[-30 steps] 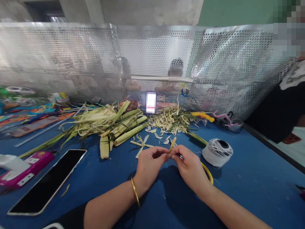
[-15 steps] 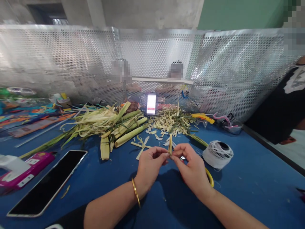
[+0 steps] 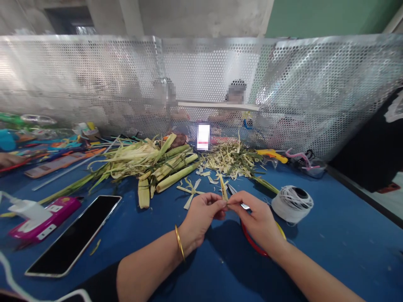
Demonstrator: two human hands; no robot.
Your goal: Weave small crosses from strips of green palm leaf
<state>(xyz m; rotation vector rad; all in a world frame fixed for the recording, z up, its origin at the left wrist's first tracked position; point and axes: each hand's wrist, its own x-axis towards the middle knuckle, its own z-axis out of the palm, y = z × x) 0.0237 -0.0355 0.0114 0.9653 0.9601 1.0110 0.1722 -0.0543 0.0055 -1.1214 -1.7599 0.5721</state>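
Observation:
Between my fingertips stands a short, pale plant strip, tipped upward with a brownish inner face. My left hand pinches its lower end between thumb and fingers, a gold bangle on the wrist. Pinching the same end from the other side is my right hand, thumb and forefinger close to the left thumb. Under the right hand lie scissors with red and yellow handles, mostly covered. Just beyond the left hand, a small piece of crossed pale strips rests on the blue table.
A heap of stalks and leaves lies ahead, shredded scraps beside it. White twine stands right; a yellow-handled tool lies behind. Leftward are a phone, a magenta power strip and another person's hand. A perforated screen stands behind.
The pinched strip now tilts slightly left at its top. The view has shifted left, showing more of the scissors' red handle and a co-worker's hand at the far left.

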